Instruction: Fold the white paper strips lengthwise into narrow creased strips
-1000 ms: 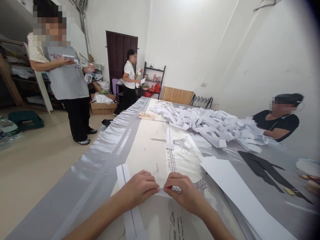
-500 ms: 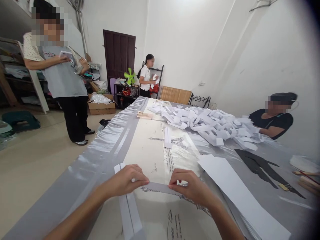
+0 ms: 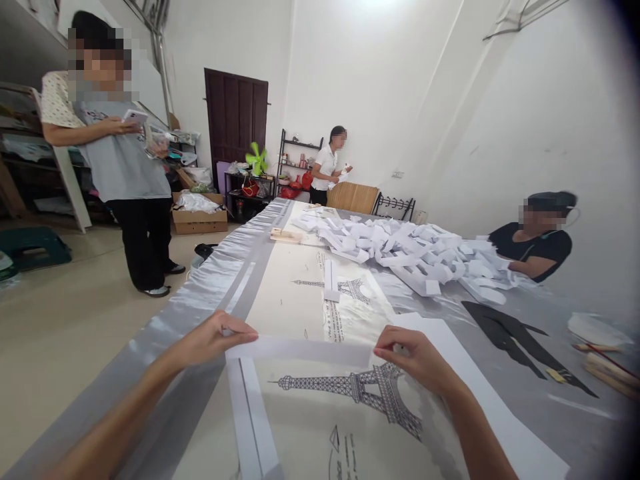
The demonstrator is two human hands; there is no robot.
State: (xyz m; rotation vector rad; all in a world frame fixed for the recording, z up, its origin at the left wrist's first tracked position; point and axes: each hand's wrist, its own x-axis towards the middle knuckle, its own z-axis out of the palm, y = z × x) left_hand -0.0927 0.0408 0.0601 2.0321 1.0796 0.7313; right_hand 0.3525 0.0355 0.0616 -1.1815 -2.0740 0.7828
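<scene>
A white paper strip (image 3: 315, 351) stretches sideways between my two hands, above the table. My left hand (image 3: 217, 339) pinches its left end between thumb and fingers. Its right end is pinched by my right hand (image 3: 413, 355). Just below my left hand, a white paper strip with a dark lengthwise line (image 3: 256, 417) lies on the printed cover (image 3: 295, 440). An Eiffel Tower drawing (image 3: 345, 388) shows on that cover beneath my hands. Farther off lies a small folded paper piece (image 3: 331, 280). A stack of white sheets (image 3: 493, 417) reaches under my right forearm.
A large heap of folded white papers (image 3: 400, 243) covers the far right of the table. Dark cut-out pieces (image 3: 505, 330) lie at right. One person (image 3: 133, 160) stands left with a phone; another (image 3: 327, 163) stands at the back; a third (image 3: 537, 250) is at right.
My hands have moved farther apart, and the paper strip between them now shows longer and broader. The person at the back has shifted right. My view has tilted slightly.
</scene>
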